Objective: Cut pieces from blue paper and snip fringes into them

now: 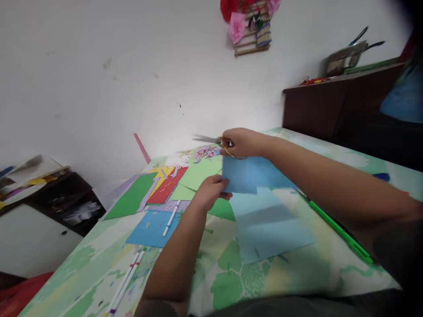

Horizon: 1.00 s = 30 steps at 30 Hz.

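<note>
My left hand (pixel 213 192) pinches the left edge of a blue sheet of paper (pixel 247 174), held up over the table. A pair of scissors (pixel 211 139) is in my right hand (pixel 243 141), with the blades pointing left and slightly parted. The fingers sit in the gold-coloured handle loops, above the top of the blue sheet. Beneath that sheet lies a light blue sheet (pixel 269 229) on the tablecloth. My right forearm covers part of the blue sheet's right side.
Coloured papers, including a green sheet (pixel 132 196) and a red sheet (pixel 168 185), lie at the left. White markers (pixel 125 284) rest in front of them. Paper scraps (pixel 206 152) are heaped by the wall. A bright green cutter-like tool (pixel 340 231) lies at the right.
</note>
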Motion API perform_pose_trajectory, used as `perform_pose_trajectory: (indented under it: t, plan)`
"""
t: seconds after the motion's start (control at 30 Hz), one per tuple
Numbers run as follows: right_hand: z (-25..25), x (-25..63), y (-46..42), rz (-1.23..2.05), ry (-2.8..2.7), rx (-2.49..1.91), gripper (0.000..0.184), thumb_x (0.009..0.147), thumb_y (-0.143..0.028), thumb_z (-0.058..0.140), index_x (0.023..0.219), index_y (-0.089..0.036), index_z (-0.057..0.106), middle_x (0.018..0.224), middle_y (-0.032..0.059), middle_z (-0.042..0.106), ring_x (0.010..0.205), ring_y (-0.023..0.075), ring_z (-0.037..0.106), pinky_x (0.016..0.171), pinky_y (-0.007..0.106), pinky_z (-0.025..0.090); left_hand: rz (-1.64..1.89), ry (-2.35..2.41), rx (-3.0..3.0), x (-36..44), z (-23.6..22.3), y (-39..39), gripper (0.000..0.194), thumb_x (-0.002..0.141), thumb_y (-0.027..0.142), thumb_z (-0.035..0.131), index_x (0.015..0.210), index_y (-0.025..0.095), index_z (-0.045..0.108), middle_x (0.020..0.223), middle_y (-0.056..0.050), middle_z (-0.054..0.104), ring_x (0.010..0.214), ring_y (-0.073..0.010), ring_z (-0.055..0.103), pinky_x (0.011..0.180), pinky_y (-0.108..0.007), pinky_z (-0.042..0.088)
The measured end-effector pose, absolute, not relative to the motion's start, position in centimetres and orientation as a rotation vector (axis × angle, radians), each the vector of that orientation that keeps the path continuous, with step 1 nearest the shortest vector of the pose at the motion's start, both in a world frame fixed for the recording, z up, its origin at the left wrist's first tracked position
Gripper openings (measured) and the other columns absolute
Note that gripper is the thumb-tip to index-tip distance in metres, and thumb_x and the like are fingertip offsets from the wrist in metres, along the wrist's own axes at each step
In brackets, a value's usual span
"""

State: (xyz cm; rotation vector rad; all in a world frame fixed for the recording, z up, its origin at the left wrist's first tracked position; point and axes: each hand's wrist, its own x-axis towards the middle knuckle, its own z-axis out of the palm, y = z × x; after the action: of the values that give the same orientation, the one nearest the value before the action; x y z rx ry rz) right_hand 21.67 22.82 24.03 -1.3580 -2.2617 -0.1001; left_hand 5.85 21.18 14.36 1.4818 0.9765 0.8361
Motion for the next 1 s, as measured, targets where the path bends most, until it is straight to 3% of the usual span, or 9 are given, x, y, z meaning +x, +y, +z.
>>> perform_pose_trajectory:
  t: [0.17,0.3,0.47,0.6,0.7,0.87,1.0]
  plan:
    - [20.3,22.7,19.5,-0.146,-1.747,-1.221,0.034,0.077,-0.052,0.038,0.068,-0.019,0.041,0.059,-0.0025,0.041,0.053,0.0111,0.039,0.049,0.025,0.030,1.320,1.027,1.323,5.1,15.1,22.1,0.014,0.069,0.024,0.055,0.075,0.011,0.056,0.058,0.001,0.056,0.047,-0.0092,0.058,0.050,-0.021,0.050]
    - [18.3,23.8,18.0,-0.487,-1.463,-0.996,0.031,0.074,-0.050,0.044,0.076,-0.019,0.041,0.070,0.0008,0.042,0.064,0.0144,0.042,0.059,0.031,0.036,1.399,0.978,1.226,5.4,14.8,22.1,0.012,0.070,0.022,0.055,0.075,0.011,0.056,0.062,0.000,0.058,0.051,-0.0105,0.060,0.054,-0.023,0.052]
    - [20.3,25.6,17.0,-0.726,-1.175,-0.966,0.028,0.070,-0.043,0.053,0.079,-0.019,0.043,0.076,0.0022,0.044,0.072,0.0156,0.045,0.069,0.034,0.037,1.451,1.032,1.071,5.4,14.4,22.6,0.007,0.068,0.017,0.056,0.069,0.011,0.052,0.059,0.001,0.055,0.048,-0.0103,0.060,0.051,-0.022,0.052]
    - [19.5,24.6,16.4,-0.116,-1.353,-1.174,0.026,0.073,-0.046,0.049,0.071,-0.021,0.044,0.058,-0.0041,0.041,0.052,0.0107,0.040,0.050,0.026,0.034,1.521,1.003,1.008,4.8,14.7,22.9,0.009,0.070,0.019,0.055,0.070,0.012,0.049,0.062,0.002,0.052,0.052,-0.0087,0.060,0.054,-0.020,0.052]
    - [15.6,21.9,16.5,0.300,-1.566,-1.321,0.031,0.073,-0.051,0.046,0.066,-0.020,0.042,0.056,-0.0039,0.041,0.051,0.0110,0.039,0.047,0.025,0.031,1.604,0.898,1.037,4.7,15.0,22.8,0.015,0.068,0.024,0.058,0.072,0.013,0.049,0.065,0.003,0.051,0.056,-0.0088,0.061,0.056,-0.019,0.052]
    - [9.4,18.7,17.8,0.616,-1.691,-1.519,0.040,0.074,-0.057,0.037,0.059,-0.020,0.037,0.054,-0.0041,0.036,0.051,0.0114,0.038,0.047,0.025,0.028,1.702,0.793,1.044,4.6,15.2,22.6,0.024,0.063,0.031,0.063,0.068,0.014,0.047,0.063,0.005,0.049,0.058,-0.0091,0.062,0.057,-0.018,0.051]
    - [8.5,18.2,18.4,0.754,-1.725,-1.416,0.043,0.073,-0.061,0.035,0.058,-0.020,0.034,0.055,-0.0044,0.032,0.052,0.0104,0.034,0.048,0.024,0.026,1.657,0.873,1.120,4.7,15.1,22.1,0.027,0.064,0.036,0.062,0.063,0.014,0.047,0.056,0.006,0.046,0.053,-0.0092,0.060,0.053,-0.018,0.049]
